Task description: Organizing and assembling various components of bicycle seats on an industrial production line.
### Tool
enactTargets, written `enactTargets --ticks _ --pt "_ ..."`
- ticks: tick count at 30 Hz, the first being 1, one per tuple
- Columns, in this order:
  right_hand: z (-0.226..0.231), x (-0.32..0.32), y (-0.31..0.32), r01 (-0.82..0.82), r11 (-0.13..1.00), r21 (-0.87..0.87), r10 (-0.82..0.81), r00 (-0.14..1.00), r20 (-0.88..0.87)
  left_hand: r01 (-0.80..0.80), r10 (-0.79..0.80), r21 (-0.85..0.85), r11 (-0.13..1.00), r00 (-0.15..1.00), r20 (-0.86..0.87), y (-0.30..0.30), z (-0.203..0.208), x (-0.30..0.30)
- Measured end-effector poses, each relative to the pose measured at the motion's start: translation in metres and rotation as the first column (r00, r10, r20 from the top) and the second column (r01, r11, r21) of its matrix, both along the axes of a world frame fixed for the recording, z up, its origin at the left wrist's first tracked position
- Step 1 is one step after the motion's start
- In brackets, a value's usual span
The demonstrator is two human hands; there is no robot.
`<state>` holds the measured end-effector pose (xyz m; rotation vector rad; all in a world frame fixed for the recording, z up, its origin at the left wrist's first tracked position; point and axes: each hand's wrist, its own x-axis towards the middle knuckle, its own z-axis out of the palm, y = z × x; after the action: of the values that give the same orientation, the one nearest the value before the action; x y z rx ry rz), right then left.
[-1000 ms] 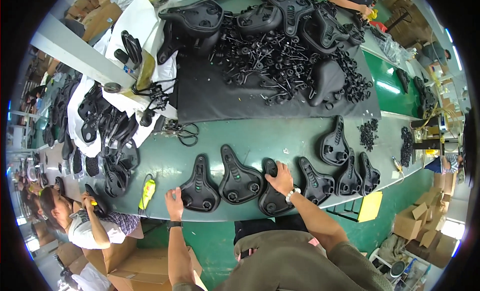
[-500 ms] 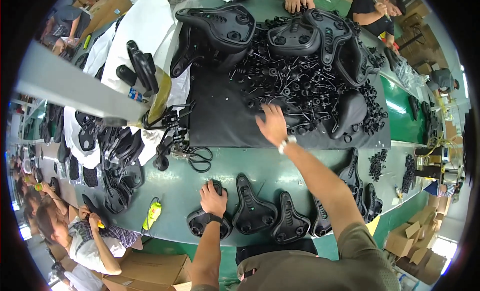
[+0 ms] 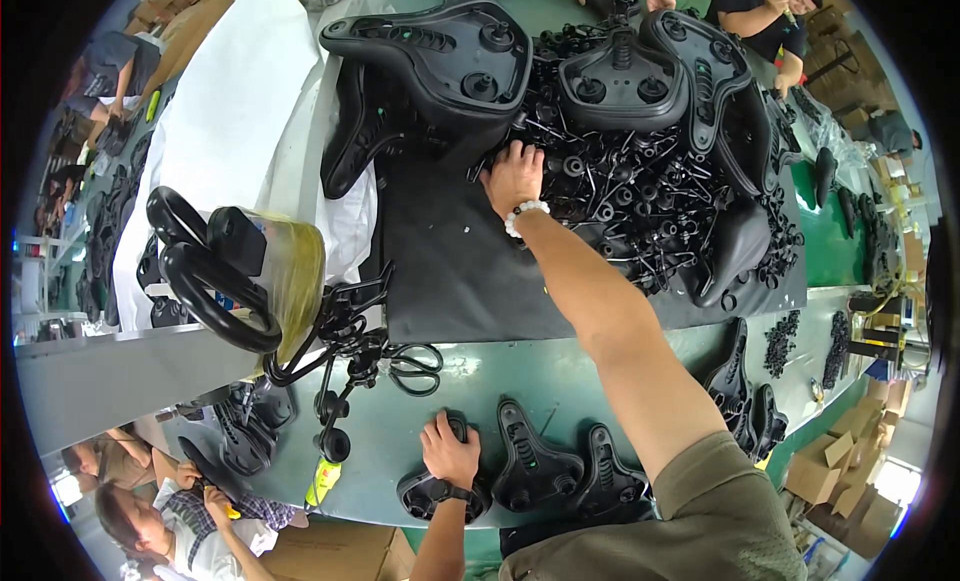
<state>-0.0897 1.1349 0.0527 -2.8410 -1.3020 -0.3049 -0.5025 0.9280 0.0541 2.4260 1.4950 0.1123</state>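
Observation:
Near the table's front edge, my left hand (image 3: 452, 451) curls round the nose of a black bicycle saddle (image 3: 415, 496), which stays on the table. My right hand (image 3: 515, 181), a white beaded bracelet at its wrist, reaches to the left edge of a heap of small black metal and plastic parts (image 3: 625, 196). Its fingers are apart and their tips touch the heap; no held part shows. Two more saddles, an upturned saddle (image 3: 535, 459) and a smaller saddle (image 3: 607, 473), lie to the right of my left hand.
Large upturned saddles (image 3: 480, 66) stand behind the heap on a black mat (image 3: 450, 281). A grey beam (image 3: 120, 381) with a taped block and black hooks rises at left, beside scissors (image 3: 415, 366). A yellow-green tool (image 3: 322, 481) hangs below. Other people work around the table.
My right hand has moved forward and left, from above the mat to the heap's edge. My left hand stays on its saddle. The whole view has shifted, and the grey beam appears lower.

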Motion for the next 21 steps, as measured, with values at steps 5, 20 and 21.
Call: enactTargets --ticks 5,20,21 --pt "-0.002 -0.003 -0.004 -0.029 0.987 0.157 0.035 0.999 -0.031 -0.005 0.005 -0.023 1.000 1.000 -0.016 0.002 0.001 0.003" --pt "-0.004 0.000 0.002 0.113 0.980 0.165 -0.105 0.993 -0.054 -0.025 0.026 -0.031 0.999 0.999 0.018 -0.004 0.003 0.009" --pt "-0.002 -0.004 0.003 0.113 0.981 0.156 -0.108 0.993 -0.040 -0.045 0.045 -0.062 0.997 0.999 -0.010 -0.004 0.002 0.005"
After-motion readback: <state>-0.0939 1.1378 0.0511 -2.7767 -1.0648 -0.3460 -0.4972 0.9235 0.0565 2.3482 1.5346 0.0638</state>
